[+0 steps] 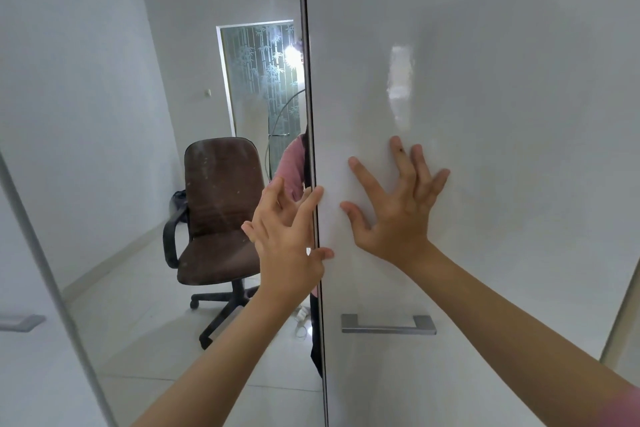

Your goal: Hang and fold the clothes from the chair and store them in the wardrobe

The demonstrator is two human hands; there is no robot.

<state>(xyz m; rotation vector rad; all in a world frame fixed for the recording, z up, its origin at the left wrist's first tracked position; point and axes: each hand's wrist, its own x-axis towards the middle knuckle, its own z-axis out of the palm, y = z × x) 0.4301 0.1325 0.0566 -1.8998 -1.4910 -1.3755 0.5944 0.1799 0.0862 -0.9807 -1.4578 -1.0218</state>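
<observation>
The wardrobe fills the view with its doors closed. The white glossy door [502, 149] is on the right and the mirrored door [138, 97] on the left. My right hand [398, 218] presses flat on the white door, fingers spread. With its fingers spread and slightly bent, my left hand [287, 246] touches the mirrored door at the seam, and the thumb reaches onto the white door's edge. The mirror reflects a brown office chair [218, 204] with nothing on its seat or back. No clothes are in view.
A metal bar handle [388, 324] sits on the white door below my right hand. Another white door with a handle [20, 322] stands at the far left. The mirror also reflects a frosted glass door [259, 80], a white tiled floor and part of a person in pink.
</observation>
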